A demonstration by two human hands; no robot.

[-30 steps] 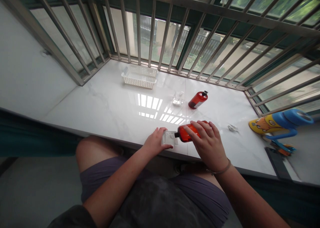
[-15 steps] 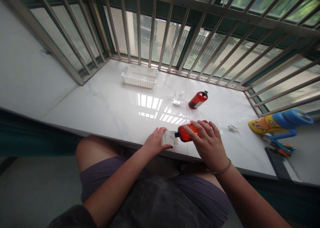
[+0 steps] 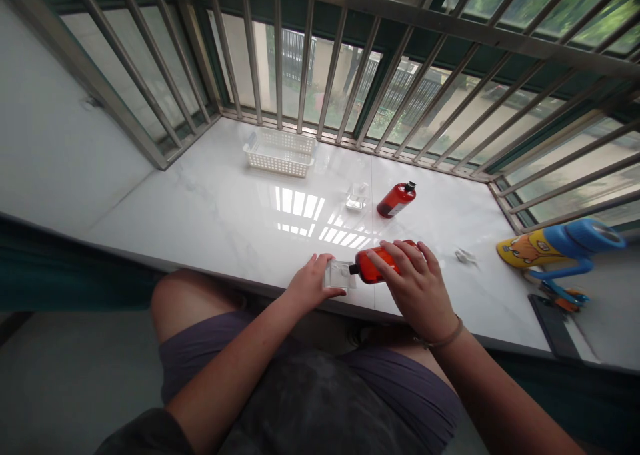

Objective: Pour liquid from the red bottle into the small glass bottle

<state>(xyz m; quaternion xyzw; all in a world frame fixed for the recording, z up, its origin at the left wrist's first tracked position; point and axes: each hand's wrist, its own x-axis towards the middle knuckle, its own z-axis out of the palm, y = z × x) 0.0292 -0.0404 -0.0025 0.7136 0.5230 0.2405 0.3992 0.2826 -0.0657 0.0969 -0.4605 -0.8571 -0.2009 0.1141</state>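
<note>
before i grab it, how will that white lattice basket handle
The white lattice basket is probably light, its thin walls being mostly holes, and somewhat flexible. Its wide, flat shape suggests it won't tip easily, though it may slide on the glossy white slab.

A white marble counter [image 3: 165,222] runs along a window guarded by steel bars [image 3: 279,62], and a white plastic basket [image 3: 279,154] sits at its back edge, close to the bars. Farther right stand a small transparent container [image 3: 356,197] and, just beside it, a red bottle with a dark cap [image 3: 397,200] lying on its side, while a crumpled white tissue [image 3: 465,256] rests near the counter's right end. Past that end lie a yellow-and-blue toy [image 3: 560,245] and a dark flat slab [image 3: 554,325], perhaps a tablet.
</note>
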